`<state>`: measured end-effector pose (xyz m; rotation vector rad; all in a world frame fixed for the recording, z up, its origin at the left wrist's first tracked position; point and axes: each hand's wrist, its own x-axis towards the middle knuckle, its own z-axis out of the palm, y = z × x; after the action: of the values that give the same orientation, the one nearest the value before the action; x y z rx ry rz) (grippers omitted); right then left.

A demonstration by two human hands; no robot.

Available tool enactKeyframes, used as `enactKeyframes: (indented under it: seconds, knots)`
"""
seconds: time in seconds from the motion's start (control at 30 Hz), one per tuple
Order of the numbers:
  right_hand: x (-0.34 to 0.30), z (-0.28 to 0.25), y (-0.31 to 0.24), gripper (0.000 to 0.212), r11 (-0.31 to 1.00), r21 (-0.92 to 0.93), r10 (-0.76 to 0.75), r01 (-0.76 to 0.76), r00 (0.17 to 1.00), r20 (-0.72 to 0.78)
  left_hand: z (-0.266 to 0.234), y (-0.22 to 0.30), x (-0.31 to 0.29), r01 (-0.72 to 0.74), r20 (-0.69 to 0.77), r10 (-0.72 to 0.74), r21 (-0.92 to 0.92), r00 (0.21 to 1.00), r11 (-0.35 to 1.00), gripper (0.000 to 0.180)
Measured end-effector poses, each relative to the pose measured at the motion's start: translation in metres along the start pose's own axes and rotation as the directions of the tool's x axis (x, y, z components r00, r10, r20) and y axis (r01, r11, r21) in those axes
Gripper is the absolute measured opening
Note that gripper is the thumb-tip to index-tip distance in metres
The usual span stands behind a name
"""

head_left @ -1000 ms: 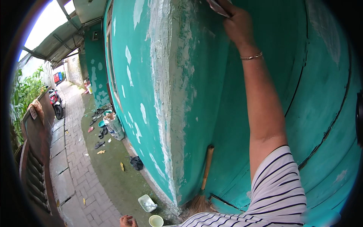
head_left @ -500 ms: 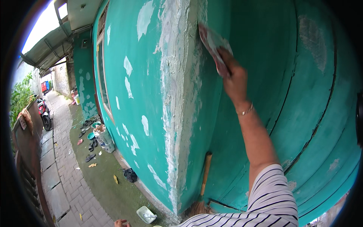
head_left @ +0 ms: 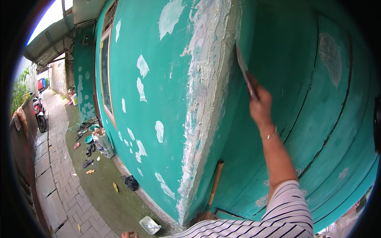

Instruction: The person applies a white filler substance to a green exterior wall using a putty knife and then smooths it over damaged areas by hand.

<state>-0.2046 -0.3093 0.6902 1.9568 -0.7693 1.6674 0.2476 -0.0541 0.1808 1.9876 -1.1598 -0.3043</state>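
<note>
My right hand (head_left: 261, 105) is closed round the handle end of a putty knife (head_left: 243, 65), raised at the right side of the house corner. The blade is seen nearly edge-on, its tip by the white-plastered corner (head_left: 210, 75). Rough, ridged white filler runs down this corner from top to bottom, over green paint. At the lower edge, only a few fingers of my left hand (head_left: 129, 235) show; whatever they may hold is out of view. Near them on the ground lies a pale plastic tray (head_left: 150, 225) with some white stuff in it.
A broom (head_left: 216, 182) leans against the right wall by the corner's foot. Along the left wall are a black plastic bag (head_left: 130, 183), a filled sack (head_left: 103, 142), a green basin (head_left: 88, 139) and several sandals. Farther down the paved lane stands a red motorbike (head_left: 39, 113).
My right hand has moved slightly right and down in the picture, and the putty knife has turned from showing its broad face to nearly edge-on. The view has shifted a little.
</note>
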Motion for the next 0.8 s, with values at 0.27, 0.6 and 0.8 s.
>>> enactKeyframes:
  seconds: [0.27, 0.6, 0.8]
  knots:
    - [-0.174, 0.042, -0.042, 0.043, 0.978, -0.196, 0.090, -0.075, 0.993, 0.071, -0.002, 0.011, 0.029, 0.139, 0.192, -0.112, -0.137, 0.975, 0.981, 0.023]
    - [-0.047, -0.012, -0.160, 0.040, 0.682, -0.594, -0.241, 0.427, 0.898, 0.369, 0.014, 0.015, 0.038, -0.084, 0.135, 0.100, -0.115, 0.986, 0.990, 0.021]
    - [-0.034, 0.006, -0.183, 0.037, 0.527, -0.512, -0.240, 0.678, 0.697, 0.675, -0.010, 0.017, 0.055, 0.013, 0.231, 0.027, -0.171, 0.973, 0.985, 0.023]
